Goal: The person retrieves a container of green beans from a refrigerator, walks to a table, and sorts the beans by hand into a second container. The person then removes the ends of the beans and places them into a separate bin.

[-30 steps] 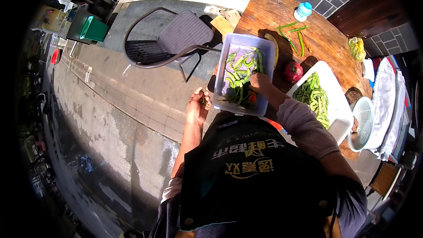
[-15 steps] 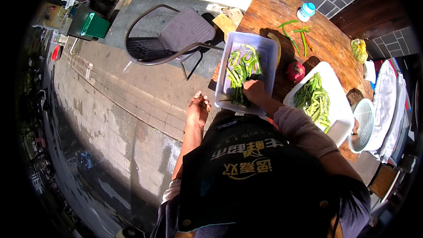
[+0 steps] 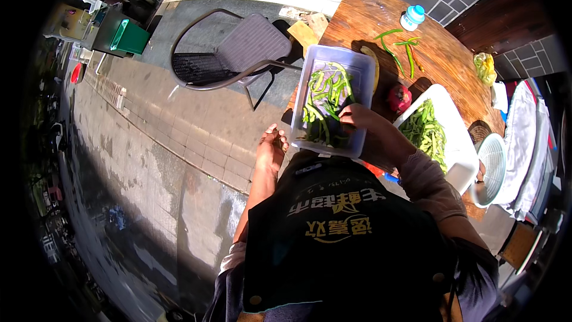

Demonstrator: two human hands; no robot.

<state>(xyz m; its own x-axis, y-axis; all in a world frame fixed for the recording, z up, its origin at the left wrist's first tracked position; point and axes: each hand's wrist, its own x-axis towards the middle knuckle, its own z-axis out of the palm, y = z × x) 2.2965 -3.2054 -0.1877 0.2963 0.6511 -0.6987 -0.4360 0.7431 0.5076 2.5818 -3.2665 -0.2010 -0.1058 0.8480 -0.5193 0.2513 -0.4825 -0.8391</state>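
Note:
A translucent pale-lilac plastic tub (image 3: 305,96) at the table's left edge holds long, slender light-green peppers (image 3: 333,86), loosely scattered over its bottom. My right hand (image 3: 357,117) reaches over the tub's right side, fingers pinched together at a green pepper among the others. Left of the tub, over the pavement, my left hand (image 3: 272,150) is raised with its fingers curled in. Something small and dark may be between them, too small to name. A white basin (image 3: 462,149) to the right of the tub holds more long green pods (image 3: 428,134).
On the wooden table (image 3: 453,62) lie several green and reddish peppers (image 3: 409,53), a dragon fruit (image 3: 399,99), a banana (image 3: 370,59) and a blue-capped white bottle (image 3: 412,18). A colander (image 3: 492,167) stands past the basin. A grey armchair (image 3: 250,45) is at the left.
My right hand has lifted and shifted right toward the tub's side wall. The bunched peppers have spread apart across the tub. My left hand has moved only slightly.

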